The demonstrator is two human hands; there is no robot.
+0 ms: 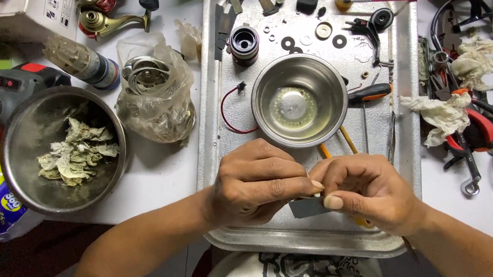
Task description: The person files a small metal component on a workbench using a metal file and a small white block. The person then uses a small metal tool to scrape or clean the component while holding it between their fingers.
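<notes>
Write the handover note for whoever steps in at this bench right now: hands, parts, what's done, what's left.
Left hand: closed around a small part over the near end of the metal tray; the part itself is hidden by the fingers.
Right hand: pinching a small grey flat piece against the left hand.
On the tray: small steel bowl holding a pale disc, a dark cylindrical part, loose washers, a red wire, an orange-handled screwdriver.
Left of the tray: large bowl of used wipes, a bagged metal part.
Done: many parts lie apart on the tray.
Left: the piece in hand is not yet set down.
</notes>
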